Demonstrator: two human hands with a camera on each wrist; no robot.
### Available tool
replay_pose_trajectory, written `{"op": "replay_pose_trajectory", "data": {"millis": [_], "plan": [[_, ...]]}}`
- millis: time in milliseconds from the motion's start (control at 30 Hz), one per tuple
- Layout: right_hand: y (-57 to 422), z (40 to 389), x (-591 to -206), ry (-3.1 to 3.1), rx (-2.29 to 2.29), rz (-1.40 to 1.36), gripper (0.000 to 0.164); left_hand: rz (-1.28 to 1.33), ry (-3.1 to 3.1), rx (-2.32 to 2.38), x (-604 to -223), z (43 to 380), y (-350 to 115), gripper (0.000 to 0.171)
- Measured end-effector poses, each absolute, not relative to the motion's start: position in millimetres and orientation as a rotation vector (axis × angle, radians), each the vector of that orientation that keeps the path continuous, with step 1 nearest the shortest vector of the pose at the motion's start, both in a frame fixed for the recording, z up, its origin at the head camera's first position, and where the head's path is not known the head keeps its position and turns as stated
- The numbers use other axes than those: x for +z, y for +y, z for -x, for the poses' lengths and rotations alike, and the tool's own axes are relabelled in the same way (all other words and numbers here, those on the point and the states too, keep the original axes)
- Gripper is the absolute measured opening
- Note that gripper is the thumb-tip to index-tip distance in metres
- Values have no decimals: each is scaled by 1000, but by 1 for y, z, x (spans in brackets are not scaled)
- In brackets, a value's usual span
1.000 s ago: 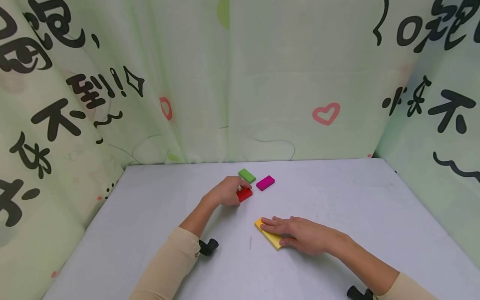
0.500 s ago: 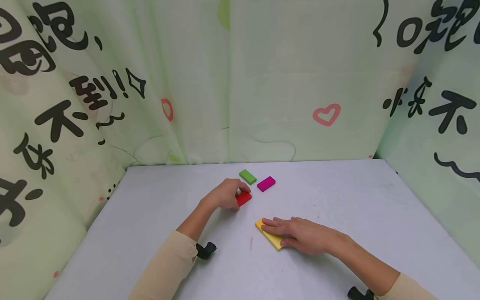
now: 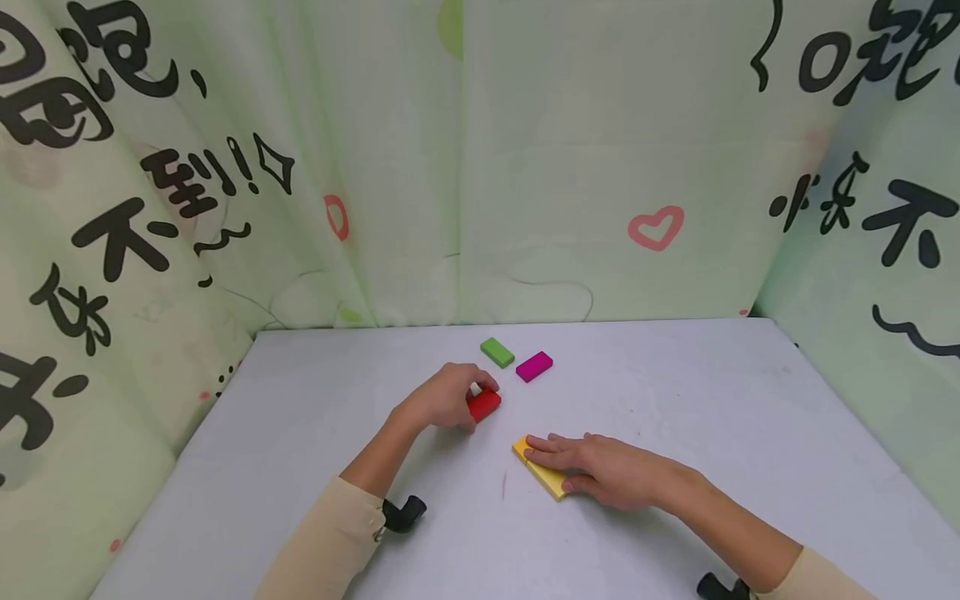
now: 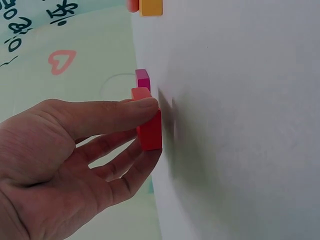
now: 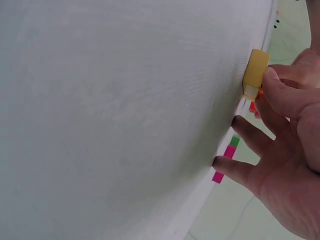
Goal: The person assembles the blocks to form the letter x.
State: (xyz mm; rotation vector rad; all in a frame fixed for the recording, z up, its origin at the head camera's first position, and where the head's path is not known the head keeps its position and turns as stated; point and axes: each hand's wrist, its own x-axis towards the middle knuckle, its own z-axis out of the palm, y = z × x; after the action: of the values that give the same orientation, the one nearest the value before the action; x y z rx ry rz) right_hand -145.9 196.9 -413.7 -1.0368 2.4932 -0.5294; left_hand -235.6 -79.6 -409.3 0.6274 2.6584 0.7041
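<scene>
Left hand [image 3: 450,396]: pinching the small red rectangular block [image 3: 484,405], thumb on one face and fingertips on the other side, gap only as narrow as the block. Block is over the white-topped desk [image 3: 637,392]; its shadow suggests a slight lift, but contact below is not certain.

Right hand [image 3: 600,467]: fingers laid long and nearly straight, thumb and fingertips touching the flat yellow rectangular piece [image 3: 543,478], which lies on the desk nearer the person than the red block. A line crosses its far end; one block or two abutting, cannot tell. Material of all pieces not determinable.

Progress (judgement): partway. Yellow piece is down and steadied. Red block is gripped and not yet released; it stands apart from the yellow. Outstanding: the bright green rectangular block [image 3: 497,352] and the magenta rectangular block [image 3: 534,367] lie beyond the red one, just beside each other, no hand on either. Neither touches the yellow piece, so the pieces remain spread out.
</scene>
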Motion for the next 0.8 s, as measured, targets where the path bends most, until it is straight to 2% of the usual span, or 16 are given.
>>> {"op": "replay_pose_trajectory", "data": {"millis": [800], "plan": [[195, 144, -412, 2530, -502, 1057, 60, -797, 2589, 677, -401, 200, -81, 56]]}}
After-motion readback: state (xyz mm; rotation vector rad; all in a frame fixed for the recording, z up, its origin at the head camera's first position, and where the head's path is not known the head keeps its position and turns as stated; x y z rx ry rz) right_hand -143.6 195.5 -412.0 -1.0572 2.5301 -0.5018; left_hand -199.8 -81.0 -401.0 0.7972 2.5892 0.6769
